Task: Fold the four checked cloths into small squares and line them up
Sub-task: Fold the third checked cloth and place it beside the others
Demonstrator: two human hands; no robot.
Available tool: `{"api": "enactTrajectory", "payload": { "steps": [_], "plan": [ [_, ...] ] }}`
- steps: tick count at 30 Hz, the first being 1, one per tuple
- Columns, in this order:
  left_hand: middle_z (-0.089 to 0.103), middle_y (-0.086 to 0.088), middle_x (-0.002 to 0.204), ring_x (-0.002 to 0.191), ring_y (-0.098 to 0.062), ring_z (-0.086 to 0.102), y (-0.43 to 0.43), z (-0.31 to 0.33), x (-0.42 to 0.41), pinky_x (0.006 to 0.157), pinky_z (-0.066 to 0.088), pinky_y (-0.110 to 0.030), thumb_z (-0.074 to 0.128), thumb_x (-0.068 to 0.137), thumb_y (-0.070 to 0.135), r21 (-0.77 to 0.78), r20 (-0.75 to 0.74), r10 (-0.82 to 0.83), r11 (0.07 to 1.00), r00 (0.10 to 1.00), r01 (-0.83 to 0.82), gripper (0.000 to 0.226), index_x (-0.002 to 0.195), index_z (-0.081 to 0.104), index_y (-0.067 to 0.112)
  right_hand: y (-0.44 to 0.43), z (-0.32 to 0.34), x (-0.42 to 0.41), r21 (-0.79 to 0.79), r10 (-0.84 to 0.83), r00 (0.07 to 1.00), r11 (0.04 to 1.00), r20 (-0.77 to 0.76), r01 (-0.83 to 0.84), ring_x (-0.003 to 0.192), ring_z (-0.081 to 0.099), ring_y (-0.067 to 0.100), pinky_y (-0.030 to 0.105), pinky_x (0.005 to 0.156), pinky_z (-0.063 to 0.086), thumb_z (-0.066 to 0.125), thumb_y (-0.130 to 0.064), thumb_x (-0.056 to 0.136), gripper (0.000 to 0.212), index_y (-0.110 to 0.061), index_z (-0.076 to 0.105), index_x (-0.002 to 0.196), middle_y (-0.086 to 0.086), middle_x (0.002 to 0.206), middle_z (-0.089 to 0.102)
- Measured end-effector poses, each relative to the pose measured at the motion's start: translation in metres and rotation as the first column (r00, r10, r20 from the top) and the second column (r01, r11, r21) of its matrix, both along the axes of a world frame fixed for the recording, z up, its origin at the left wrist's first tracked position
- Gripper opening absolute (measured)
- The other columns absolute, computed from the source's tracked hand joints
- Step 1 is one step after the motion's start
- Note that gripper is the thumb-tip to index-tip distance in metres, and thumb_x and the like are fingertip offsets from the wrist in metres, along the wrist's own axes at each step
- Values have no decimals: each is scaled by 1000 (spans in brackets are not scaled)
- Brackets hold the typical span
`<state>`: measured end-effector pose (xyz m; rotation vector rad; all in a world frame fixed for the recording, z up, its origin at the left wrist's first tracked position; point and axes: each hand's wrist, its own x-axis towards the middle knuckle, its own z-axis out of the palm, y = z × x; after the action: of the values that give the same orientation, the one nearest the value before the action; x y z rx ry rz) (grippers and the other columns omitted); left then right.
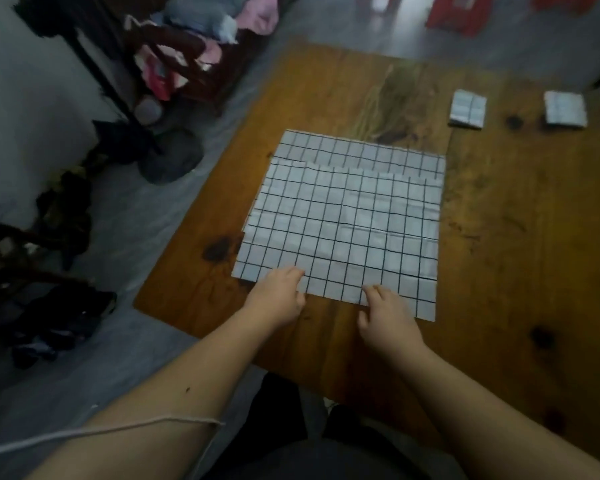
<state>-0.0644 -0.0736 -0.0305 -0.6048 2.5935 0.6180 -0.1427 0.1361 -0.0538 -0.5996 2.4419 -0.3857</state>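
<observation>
Two checked cloths are being carried, spread flat, by the wooden surface (499, 237), one laid over the other. The upper cloth (343, 230) is lying nearer the person, and the lower cloth (361, 150) is being shown only as a strip past its far edge. The near edge of the upper cloth is being pinched by the left hand (281, 296) toward the left corner and by the right hand (387, 315) near the middle, with fingers curled on top and thumbs at the edge. The first folded square (467, 109) and the second folded square (565, 109) are being seen side by side, apart, at the far right of the surface, well away from the spread cloths.
</observation>
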Motion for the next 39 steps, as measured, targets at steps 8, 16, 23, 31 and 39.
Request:
{"api": "enactTrajectory", "payload": {
  "steps": [8,16,23,31,39],
  "plan": [
    [25,-3,163,152,-25,14,-76,-43,-20,125,15,-43,54,98,26,-43,4,-157,987,988,157,60,154,31,22,-66,-13,25,108,-95,995,989,-40,99,150,19,21,45,122,19,45,-40,100,59,-28,25,155,-1,163,24],
    [47,4,145,132,-20,38,-96,-48,-22,114,32,-39,52,97,29,-28,-87,-371,929,925,370,45,142,49,27,-68,-15,-9,278,-143,975,942,-171,187,153,14,20,52,124,13,41,-38,99,59,-25,26,155,-1,164,24],
    [47,6,148,140,-17,34,-99,-43,-40,120,26,-40,48,99,31,53,-106,-538,837,837,545,46,145,46,32,-87,-10,-15,279,-261,949,911,-178,303,154,7,29,50,125,12,48,-30,95,64,-21,26,154,8,164,19],
    [21,-7,165,153,-27,10,-158,-53,-55,125,15,-46,50,98,28,-121,-29,-393,914,919,387,62,154,28,19,-159,-7,63,46,-55,998,997,-37,57,155,0,19,40,126,4,48,-29,99,70,-25,14,159,0,168,7],
    [28,-4,162,149,-26,22,-131,-56,-12,123,21,-45,47,98,32,-135,-41,-388,915,921,379,58,154,32,24,-114,-27,85,72,47,989,997,-142,-37,154,11,20,43,126,9,49,-32,95,65,-23,26,156,1,166,20]
  ]
}}
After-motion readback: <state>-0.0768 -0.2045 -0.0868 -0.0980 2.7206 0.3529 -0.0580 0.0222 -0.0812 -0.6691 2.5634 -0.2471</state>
